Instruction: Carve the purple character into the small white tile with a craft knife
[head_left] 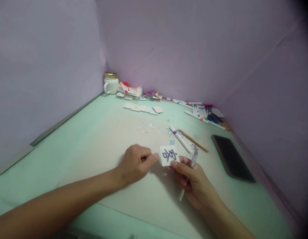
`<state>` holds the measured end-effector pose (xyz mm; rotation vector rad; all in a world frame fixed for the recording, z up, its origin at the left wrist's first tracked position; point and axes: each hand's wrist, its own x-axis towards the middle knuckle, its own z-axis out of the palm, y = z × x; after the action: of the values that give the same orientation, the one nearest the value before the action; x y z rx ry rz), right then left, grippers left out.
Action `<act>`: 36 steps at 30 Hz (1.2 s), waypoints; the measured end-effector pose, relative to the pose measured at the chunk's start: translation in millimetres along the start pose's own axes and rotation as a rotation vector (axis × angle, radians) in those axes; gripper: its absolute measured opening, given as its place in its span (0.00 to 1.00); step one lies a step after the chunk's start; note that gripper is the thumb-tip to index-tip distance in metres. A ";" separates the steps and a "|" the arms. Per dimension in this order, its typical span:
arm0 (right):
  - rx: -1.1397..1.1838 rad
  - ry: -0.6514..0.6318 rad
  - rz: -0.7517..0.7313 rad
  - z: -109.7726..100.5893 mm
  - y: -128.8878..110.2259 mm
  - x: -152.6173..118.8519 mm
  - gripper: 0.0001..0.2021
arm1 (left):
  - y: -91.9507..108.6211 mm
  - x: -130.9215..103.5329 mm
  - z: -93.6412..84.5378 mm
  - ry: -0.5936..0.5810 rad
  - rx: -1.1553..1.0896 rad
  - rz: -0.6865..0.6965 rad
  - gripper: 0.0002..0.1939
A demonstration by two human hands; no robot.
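My right hand (191,177) grips a small white square tile (166,155) between thumb and fingers. A character in dark purple strokes is on its upper face. The same hand also keeps a slim pen-shaped tool (194,159) with a clear, silvery end, slanting up past the fingers; its exact tip is unclear. Just left of the tile, my left hand (136,162) is closed, its thumb pointing at the tile's edge with a small gap; nothing shows in it. Beyond the tile, a white marker with a purple band (181,139) and a brown pencil-like stick (196,141) lie on the board.
A dark phone (232,157) lies at the right. Several markers (198,111) are heaped at the back right. White tiles (141,108), a plastic packet (129,89) and a lidded white mug (111,83) sit toward the back. White scraps (151,126) dot the pale board (94,156).
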<state>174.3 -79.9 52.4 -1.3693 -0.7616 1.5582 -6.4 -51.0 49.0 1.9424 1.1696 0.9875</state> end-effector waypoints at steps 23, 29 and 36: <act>-1.181 0.324 -0.563 -45.3 12.2 -25.8 0.11 | -10.5 -0.3 4.6 -0.335 0.316 0.353 0.23; -1.229 0.311 -0.759 -41.2 36.7 -41.4 0.08 | -8.8 -1.3 6.3 -0.330 0.345 0.377 0.18; -1.348 0.285 -0.966 -42.1 34.0 -40.1 0.08 | -9.4 -2.0 6.3 -0.337 0.357 0.391 0.17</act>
<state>207.0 -134.8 30.8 -1.5703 -2.0450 -0.0707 -5.6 -50.2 37.6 2.5714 0.8296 0.6222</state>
